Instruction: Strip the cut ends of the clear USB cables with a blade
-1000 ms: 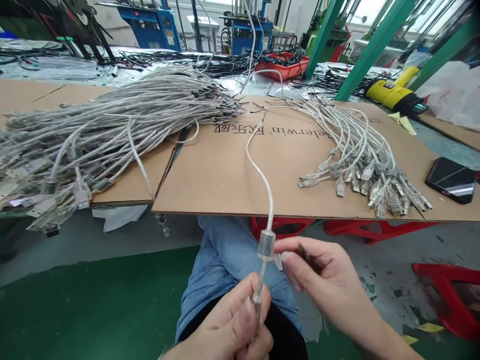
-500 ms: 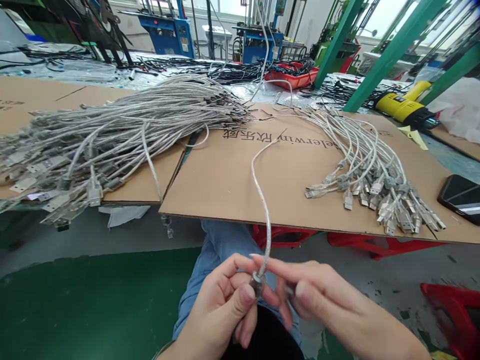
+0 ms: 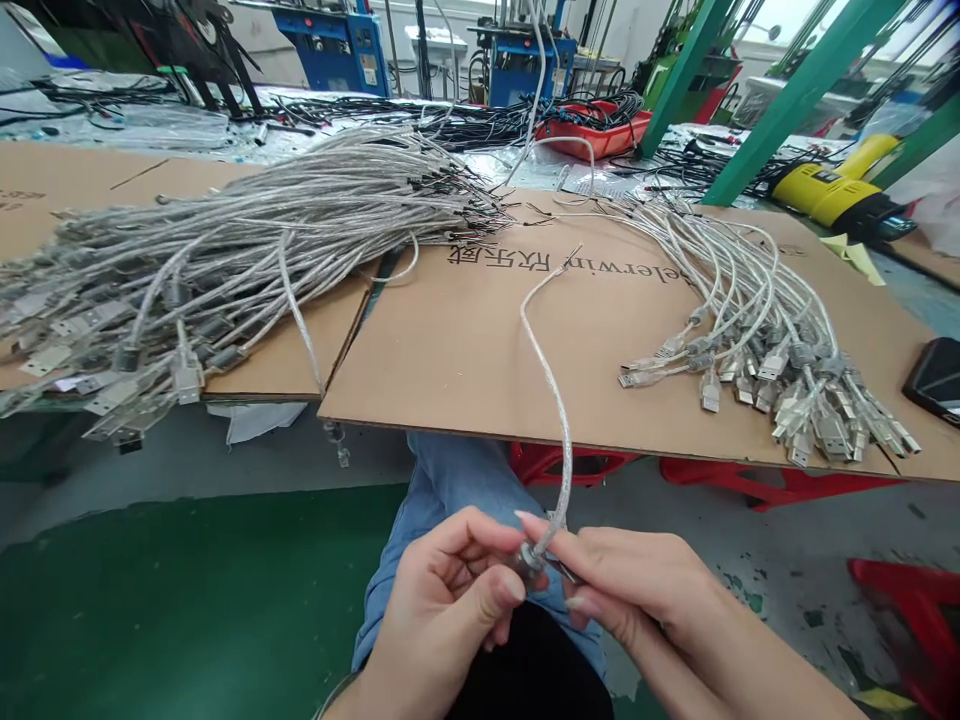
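My left hand [image 3: 435, 610] is closed around the lower end of a clear-jacketed USB cable [image 3: 556, 395], at its grey cylindrical bead [image 3: 531, 562]. From there the cable rises over the cardboard edge, and its stripped wire end rests on the cardboard. My right hand [image 3: 660, 590] is closed just right of the bead, with a thin dark metal tool [image 3: 562, 570] pinched between thumb and fingers. The tool's tip is close to the bead; I cannot tell whether they touch. My right index fingertip lies against the cable. The plug below the bead is hidden by my left hand.
A large pile of similar cables [image 3: 300, 220] covers the left cardboard. A smaller bundle [image 3: 780, 330] lies on the right cardboard [image 3: 450, 350]. Farther right are a black phone [image 3: 934, 380] and a yellow heat gun [image 3: 832, 198]. Behind stand a red tray [image 3: 592, 138] and green posts [image 3: 802, 105].
The cable's lower part and bead have shifted slightly right. My right fingers, spread and blurred before, are now pinched together, and the thin metal tool shows clearly. The whole view has shifted a little.
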The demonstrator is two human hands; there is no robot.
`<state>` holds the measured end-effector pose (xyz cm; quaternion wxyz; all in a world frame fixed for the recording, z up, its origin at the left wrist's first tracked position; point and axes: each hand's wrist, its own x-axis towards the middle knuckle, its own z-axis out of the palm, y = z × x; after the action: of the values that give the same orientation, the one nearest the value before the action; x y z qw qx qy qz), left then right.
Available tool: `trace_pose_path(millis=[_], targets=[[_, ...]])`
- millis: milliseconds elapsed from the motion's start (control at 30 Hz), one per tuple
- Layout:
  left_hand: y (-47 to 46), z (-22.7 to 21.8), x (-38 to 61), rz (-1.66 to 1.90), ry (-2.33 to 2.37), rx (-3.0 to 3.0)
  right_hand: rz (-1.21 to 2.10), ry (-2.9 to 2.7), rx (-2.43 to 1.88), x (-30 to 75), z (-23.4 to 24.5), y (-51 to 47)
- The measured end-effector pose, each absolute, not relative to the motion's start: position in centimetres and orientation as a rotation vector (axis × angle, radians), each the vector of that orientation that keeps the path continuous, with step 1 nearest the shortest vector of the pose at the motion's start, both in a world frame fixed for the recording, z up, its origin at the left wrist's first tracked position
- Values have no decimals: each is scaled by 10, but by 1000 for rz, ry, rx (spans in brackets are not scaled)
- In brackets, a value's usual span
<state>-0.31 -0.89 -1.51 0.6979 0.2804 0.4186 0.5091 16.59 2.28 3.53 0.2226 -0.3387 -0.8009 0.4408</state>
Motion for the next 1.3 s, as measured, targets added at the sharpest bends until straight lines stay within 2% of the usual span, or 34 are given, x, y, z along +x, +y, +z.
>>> trace_pose_path(millis=[233, 433, 633, 800, 1067, 1300], targets=[[-7, -12, 0, 1312, 1016, 709, 918, -2303, -943, 167, 22, 14], [-10, -14, -1, 1353, 1048, 764, 964, -2284, -995, 166, 19, 10], [-10, -16, -7, 1222, 1020, 635, 1081, -2019, -970, 172, 15, 11], [-12, -20, -8, 1053, 950, 681, 1176, -2171, -910, 171, 23, 21], [-15, -19, -6, 945, 1056, 802, 910, -2353, -886, 161, 31, 28], [-16, -18, -7, 925, 1065, 866, 904, -2362, -864, 161, 31, 25]])
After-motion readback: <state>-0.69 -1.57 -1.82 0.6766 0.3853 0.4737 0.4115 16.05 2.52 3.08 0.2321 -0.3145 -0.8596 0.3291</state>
